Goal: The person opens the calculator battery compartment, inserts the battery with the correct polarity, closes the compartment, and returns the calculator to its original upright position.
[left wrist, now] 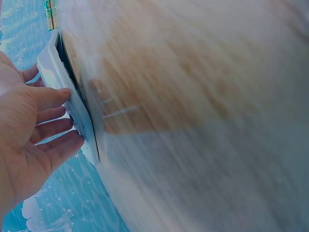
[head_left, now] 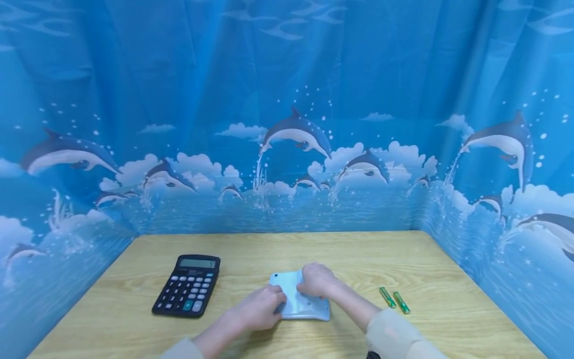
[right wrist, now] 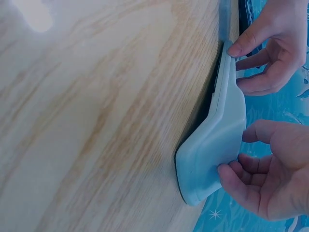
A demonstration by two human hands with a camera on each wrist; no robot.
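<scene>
A pale blue calculator lies back side up on the table, its wedge-shaped body showing in the right wrist view. My left hand holds its left side, with the thumb at the edge and the fingers on the back. My right hand is over the upper right part, fingers curled. In the right wrist view, the thumb and fingertips of that hand touch the calculator's back; what they grip there is partly hidden. The keys and display face the table, out of sight.
A black calculator lies face up at the left, with digits on its display. Two green batteries lie side by side at the right. The wooden table is enclosed by a blue dolphin-print curtain.
</scene>
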